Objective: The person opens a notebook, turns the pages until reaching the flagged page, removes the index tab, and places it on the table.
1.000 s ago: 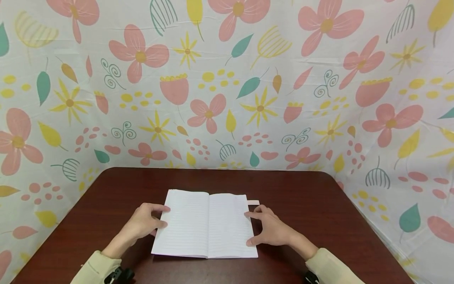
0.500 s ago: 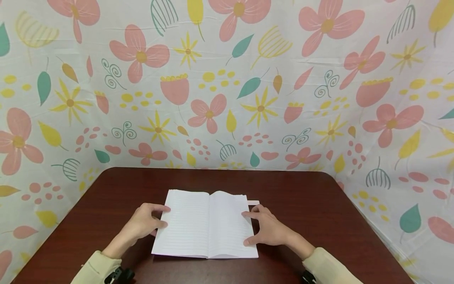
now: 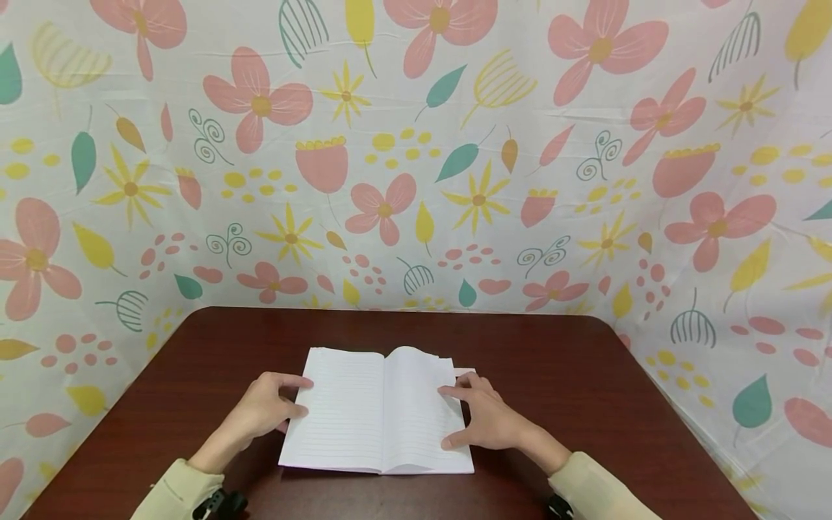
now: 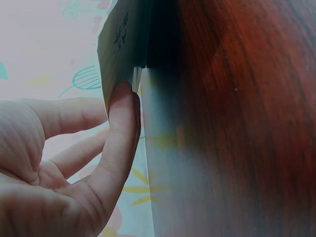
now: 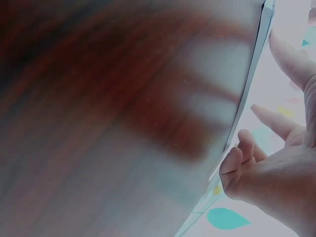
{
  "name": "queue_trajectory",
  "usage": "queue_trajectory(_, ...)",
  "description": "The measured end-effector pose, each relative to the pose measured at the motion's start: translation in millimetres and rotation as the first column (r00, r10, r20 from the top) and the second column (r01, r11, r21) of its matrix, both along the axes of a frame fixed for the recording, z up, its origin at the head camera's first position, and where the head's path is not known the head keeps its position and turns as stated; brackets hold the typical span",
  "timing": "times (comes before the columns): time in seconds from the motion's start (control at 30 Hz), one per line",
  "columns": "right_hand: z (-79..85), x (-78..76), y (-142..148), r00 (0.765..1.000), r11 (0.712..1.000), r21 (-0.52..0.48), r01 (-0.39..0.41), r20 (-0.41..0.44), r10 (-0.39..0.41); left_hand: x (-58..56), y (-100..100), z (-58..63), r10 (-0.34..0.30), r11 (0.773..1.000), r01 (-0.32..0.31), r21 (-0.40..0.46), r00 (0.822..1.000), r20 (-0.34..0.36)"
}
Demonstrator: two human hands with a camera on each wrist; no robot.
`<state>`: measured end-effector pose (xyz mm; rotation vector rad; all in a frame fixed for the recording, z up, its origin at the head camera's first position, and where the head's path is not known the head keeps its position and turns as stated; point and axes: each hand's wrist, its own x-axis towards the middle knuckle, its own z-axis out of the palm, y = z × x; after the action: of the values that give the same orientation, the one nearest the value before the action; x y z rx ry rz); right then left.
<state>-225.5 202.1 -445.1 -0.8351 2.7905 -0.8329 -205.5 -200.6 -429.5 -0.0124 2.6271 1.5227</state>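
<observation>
An open lined notebook (image 3: 341, 412) lies on the dark wooden table in the head view. At its left edge my left hand (image 3: 260, 408) pinches the cover and pages; the left wrist view shows a finger (image 4: 121, 133) against the cover's outer side, near handwritten marks. My right hand (image 3: 494, 415) touches the right page (image 3: 416, 412) with an extended index finger and thumb. That page bulges up beside the spine. In the right wrist view the other fingers (image 5: 234, 163) curl loosely beside the notebook's edge (image 5: 249, 79).
A pale strip (image 3: 464, 372) sticks out past the notebook's upper right edge. The brown table (image 3: 552, 361) extends around the notebook to a flower-printed cloth (image 3: 416, 217) behind and at both sides. Dark wrist devices (image 3: 221, 503) sit at the light sleeves.
My right hand has slid slightly left over the right page. The page, flatter before, has arched up near the spine. My left hand has stayed in place.
</observation>
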Motion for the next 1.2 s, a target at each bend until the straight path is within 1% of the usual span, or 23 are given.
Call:
queue_trajectory(0.23, -1.1, -1.4, -5, 1.000, 1.000, -0.007, -0.012, -0.021, 0.012, -0.1, 0, -0.1, -0.001, 1.000, 0.001, 0.003, 1.000, -0.004)
queue_trajectory(0.43, 0.3, -1.3, -9, 1.000, 1.000, 0.000, -0.015, -0.012, 0.015, 0.5, 0, -0.2, 0.001, 1.000, 0.000, 0.012, 1.000, -0.007)
queue_trajectory(0.63, 0.0, -4.1, -15, 0.999, 1.000, 0.003, -0.021, -0.025, 0.022, 0.2, 0, 0.1, -0.003, 1.000, 0.003, 0.011, 1.000, -0.006)
queue_trajectory(0.8, -1.0, -6.7, -20, 0.999, 1.000, -0.004, -0.029, -0.020, 0.029, 0.2, 0, 0.3, -0.002, 1.000, 0.002, 0.007, 1.000, -0.002)
queue_trajectory(1.03, -2.1, -8.6, -26, 0.999, 0.999, -0.039, -0.037, -0.013, 0.036, -0.2, -1, -0.8, 0.000, 1.000, 0.000, -0.009, 1.000, 0.010)
queue_trajectory(1.2, -3.2, -10.9, -30, 0.999, 0.999, -0.038, -0.035, -0.021, 0.035, -0.9, -1, -1.4, -0.002, 1.000, 0.002, -0.008, 1.000, 0.008)
